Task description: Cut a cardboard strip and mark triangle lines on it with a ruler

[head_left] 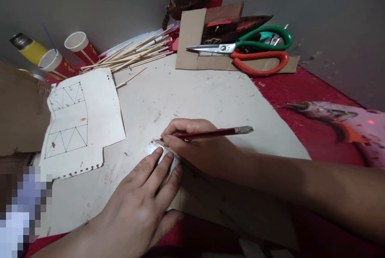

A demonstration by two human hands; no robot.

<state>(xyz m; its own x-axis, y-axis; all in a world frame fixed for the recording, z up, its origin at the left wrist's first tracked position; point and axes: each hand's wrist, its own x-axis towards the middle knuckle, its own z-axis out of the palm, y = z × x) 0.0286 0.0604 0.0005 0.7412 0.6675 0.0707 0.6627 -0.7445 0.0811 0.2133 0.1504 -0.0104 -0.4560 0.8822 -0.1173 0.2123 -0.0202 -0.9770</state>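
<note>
A red and black pencil (210,134) is held in my right hand (195,135), its fingers pinched near the sharpened end. Its tip meets the edge of a short metal ruler (151,145). My left hand (144,189) presses the ruler down with its fingertips, thumb tucked toward the near side, and covers much of it. Both hands work on a pale board (210,93) with scuffs and specks. Left of them lies a torn notebook sheet (102,117) with two drawn truss-like shapes.
Wooden sticks (135,55) are heaped at the back. Scissors (228,47) with green and orange handles lie on cardboard (189,37). A pink glue gun (339,115) rests at right on the red cloth (300,129). Paper cups (80,47) and a yellow bottle (28,49) stand back left.
</note>
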